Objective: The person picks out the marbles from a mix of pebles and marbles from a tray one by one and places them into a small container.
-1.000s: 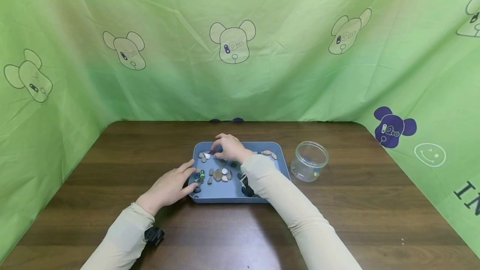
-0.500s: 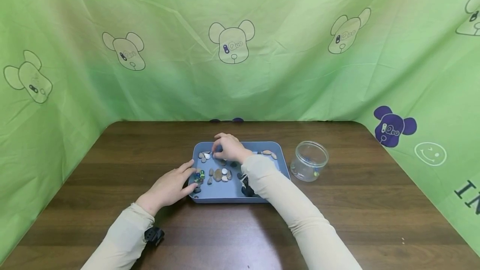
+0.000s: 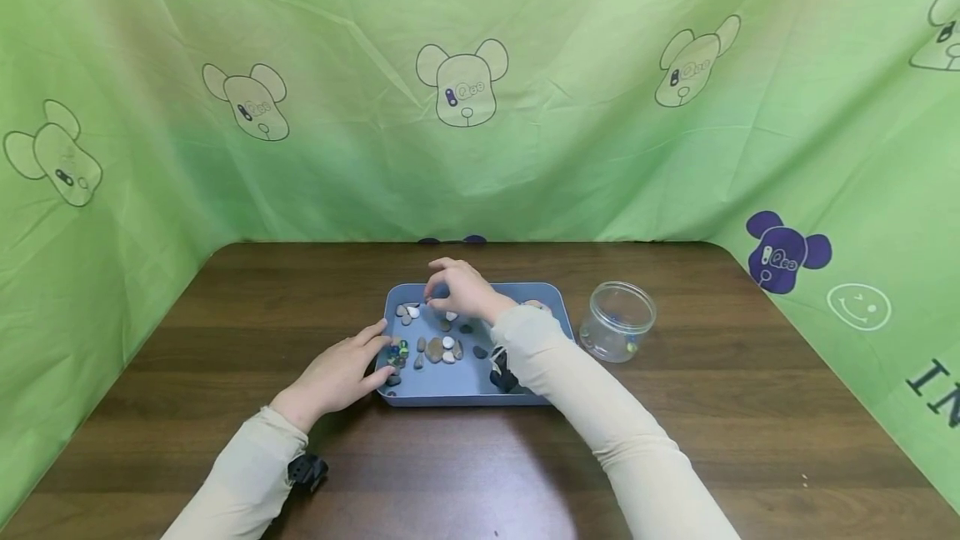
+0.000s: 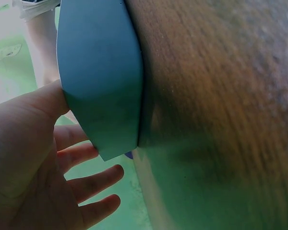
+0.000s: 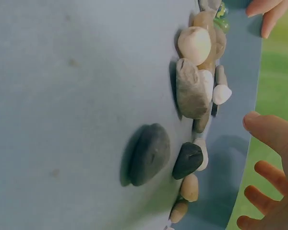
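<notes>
My left hand (image 3: 337, 375) rests at the left edge of the blue tray (image 3: 450, 387), its fingers spread and reaching over the rim. In the left wrist view the thumb and fingers lie along the outside of that rim. Beside its fingertips sit several blue and green marbles (image 3: 403, 348). My right hand (image 3: 463, 288) hovers over the tray's far side, thumb and index finger pinching a small dark reddish thing (image 3: 428, 300), mostly hidden by the fingertips. Pebbles (image 3: 435, 349) in brown, grey and white lie around the tray; a dark grey pebble (image 5: 151, 154) shows large in the right wrist view.
A round clear glass jar (image 3: 592, 340) with a few marbles at its bottom stands right of the tray. The wooden table (image 3: 262, 315) carries both. A green cloth (image 3: 465, 182) with printed bear heads hangs behind and at both sides.
My right hand lifts slightly and shifts a little to the right, uncovering pebbles near the tray's far side. The left hand stays at the rim.
</notes>
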Demonstrator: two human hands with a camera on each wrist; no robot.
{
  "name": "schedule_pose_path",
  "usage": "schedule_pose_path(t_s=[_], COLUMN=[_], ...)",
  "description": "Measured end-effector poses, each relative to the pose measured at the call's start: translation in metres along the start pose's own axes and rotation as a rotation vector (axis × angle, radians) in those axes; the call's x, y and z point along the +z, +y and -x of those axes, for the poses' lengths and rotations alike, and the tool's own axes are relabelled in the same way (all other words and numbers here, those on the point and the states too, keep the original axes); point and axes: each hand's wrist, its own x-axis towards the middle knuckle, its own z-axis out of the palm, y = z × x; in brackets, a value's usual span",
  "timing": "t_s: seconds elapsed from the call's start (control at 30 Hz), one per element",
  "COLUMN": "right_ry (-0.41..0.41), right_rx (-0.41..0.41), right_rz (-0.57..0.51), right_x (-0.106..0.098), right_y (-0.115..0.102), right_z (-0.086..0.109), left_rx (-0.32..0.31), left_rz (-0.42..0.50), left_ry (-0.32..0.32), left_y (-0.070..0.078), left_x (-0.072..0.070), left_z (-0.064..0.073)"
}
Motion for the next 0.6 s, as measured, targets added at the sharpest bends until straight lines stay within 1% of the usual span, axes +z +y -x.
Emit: schedule_pose_path(t_s=[0.17, 0.37, 0.6], right_ry=[0.005, 0.022, 0.017], right_rx=[-0.021, -0.025, -0.025], right_rz=[0.003, 0.008, -0.009], right_x=[-0.004, -0.012, -0.023], right_y=[-0.002, -0.002, -0.003], right_z=[0.003, 0.008, 0.016], left_rx=[-0.002, -0.004, -0.006], left_rz=[0.001, -0.001, 0.002], left_ry=[-0.004, -0.008, -0.008], left_y=[0.000, 0.001, 0.000], left_x=[0.000, 0.000, 0.000], left_z=[0.000, 0.000, -0.001])
